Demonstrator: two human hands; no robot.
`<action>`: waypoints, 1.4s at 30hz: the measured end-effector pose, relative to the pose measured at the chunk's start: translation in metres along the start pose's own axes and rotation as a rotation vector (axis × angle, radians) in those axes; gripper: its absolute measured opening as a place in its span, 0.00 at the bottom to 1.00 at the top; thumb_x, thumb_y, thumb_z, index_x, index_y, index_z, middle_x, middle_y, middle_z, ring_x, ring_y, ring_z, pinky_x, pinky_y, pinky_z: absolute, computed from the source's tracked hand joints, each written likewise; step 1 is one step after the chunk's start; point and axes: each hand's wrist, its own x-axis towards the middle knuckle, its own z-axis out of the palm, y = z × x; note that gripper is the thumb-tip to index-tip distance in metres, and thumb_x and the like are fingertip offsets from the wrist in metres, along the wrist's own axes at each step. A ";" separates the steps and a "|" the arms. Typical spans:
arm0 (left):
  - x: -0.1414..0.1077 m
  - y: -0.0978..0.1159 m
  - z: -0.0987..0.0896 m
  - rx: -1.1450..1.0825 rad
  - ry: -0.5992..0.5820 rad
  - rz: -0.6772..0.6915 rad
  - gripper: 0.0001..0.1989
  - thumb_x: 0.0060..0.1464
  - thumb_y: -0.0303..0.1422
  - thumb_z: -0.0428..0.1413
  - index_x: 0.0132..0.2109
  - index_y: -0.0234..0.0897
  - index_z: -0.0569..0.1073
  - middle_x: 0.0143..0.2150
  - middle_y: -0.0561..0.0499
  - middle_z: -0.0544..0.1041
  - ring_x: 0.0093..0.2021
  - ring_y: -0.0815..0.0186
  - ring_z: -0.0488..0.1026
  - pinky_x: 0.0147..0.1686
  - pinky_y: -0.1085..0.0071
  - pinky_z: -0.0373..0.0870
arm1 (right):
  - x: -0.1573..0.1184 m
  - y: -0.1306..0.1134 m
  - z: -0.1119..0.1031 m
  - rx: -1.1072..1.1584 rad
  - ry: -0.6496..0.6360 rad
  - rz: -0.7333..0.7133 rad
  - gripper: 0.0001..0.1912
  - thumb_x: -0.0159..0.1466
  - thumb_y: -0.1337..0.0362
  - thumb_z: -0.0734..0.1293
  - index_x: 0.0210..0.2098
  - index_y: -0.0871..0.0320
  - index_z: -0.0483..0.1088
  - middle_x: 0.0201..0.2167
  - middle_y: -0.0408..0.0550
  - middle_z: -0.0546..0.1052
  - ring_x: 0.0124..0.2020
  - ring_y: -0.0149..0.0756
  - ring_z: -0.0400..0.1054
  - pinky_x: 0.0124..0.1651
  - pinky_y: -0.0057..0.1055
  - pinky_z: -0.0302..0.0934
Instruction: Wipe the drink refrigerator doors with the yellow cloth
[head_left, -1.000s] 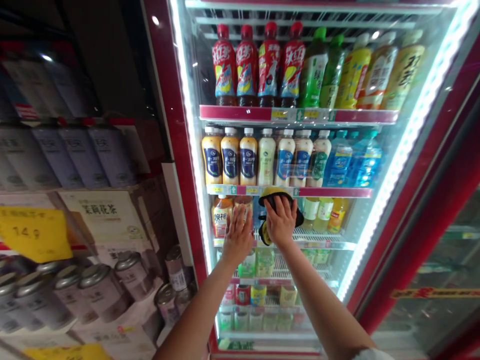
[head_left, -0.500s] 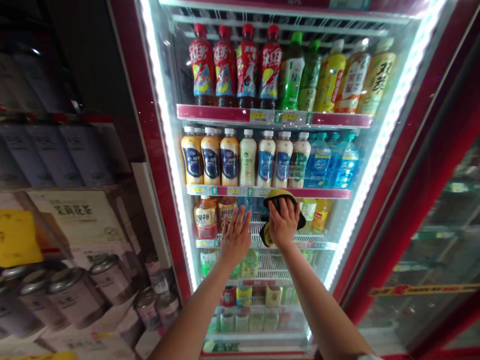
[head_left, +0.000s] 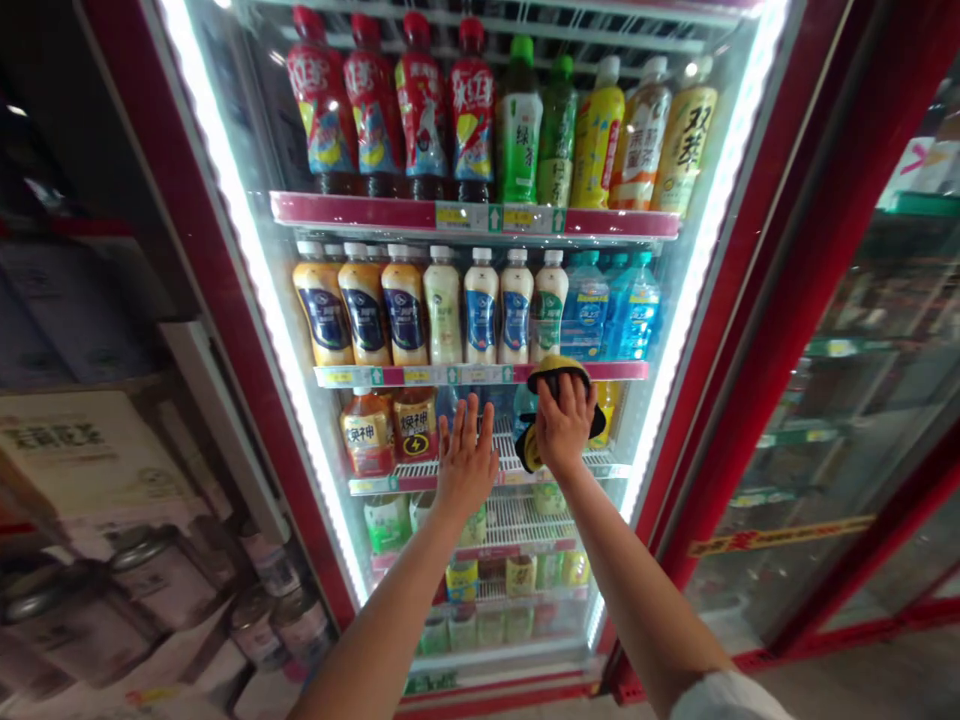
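A tall lit drinks cooler with a red frame (head_left: 660, 450) fills the middle of the view, its shelves lined with bottles. My left hand (head_left: 466, 468) is raised in front of the third shelf, fingers spread and holding nothing. To its right, my right hand (head_left: 564, 420) presses a yellow and black cloth (head_left: 559, 368), which bulges above the fingers and hangs down on both sides. The cloth overlaps the right part of the second shelf's pink edge (head_left: 615, 371). Whether the hands touch glass cannot be made out.
Blurred canisters (head_left: 176, 575) and a pale sign (head_left: 67, 445) stand on the left. On the right is another red-framed cooler (head_left: 757, 500) with a yellow strip (head_left: 784, 536). Grey floor (head_left: 877, 655) shows at the lower right.
The view has shifted, so the cooler sits further left and more of the right-hand cooler shows. Against the shelves, both hands are a little further right. The cloth is still under my right hand.
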 end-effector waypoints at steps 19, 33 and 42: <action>0.009 0.044 0.023 -0.003 -0.018 0.008 0.50 0.62 0.36 0.58 0.76 0.37 0.31 0.78 0.38 0.37 0.77 0.42 0.34 0.72 0.34 0.39 | -0.049 0.077 -0.023 0.022 -0.164 -0.316 0.20 0.68 0.66 0.66 0.55 0.41 0.77 0.55 0.45 0.79 0.61 0.43 0.66 0.75 0.52 0.42; 0.002 0.067 0.036 0.011 0.017 0.025 0.50 0.61 0.35 0.60 0.77 0.40 0.34 0.78 0.40 0.37 0.78 0.47 0.30 0.73 0.37 0.36 | -0.067 0.108 -0.022 -0.051 0.038 0.064 0.18 0.70 0.67 0.60 0.55 0.54 0.75 0.60 0.59 0.72 0.66 0.56 0.60 0.66 0.66 0.54; 0.022 0.097 0.044 -0.065 -0.001 0.000 0.51 0.61 0.37 0.60 0.76 0.40 0.34 0.78 0.38 0.36 0.77 0.42 0.30 0.72 0.35 0.38 | 0.004 0.126 -0.032 -0.002 -0.027 -0.154 0.19 0.68 0.65 0.65 0.56 0.43 0.75 0.60 0.47 0.75 0.66 0.46 0.62 0.74 0.55 0.43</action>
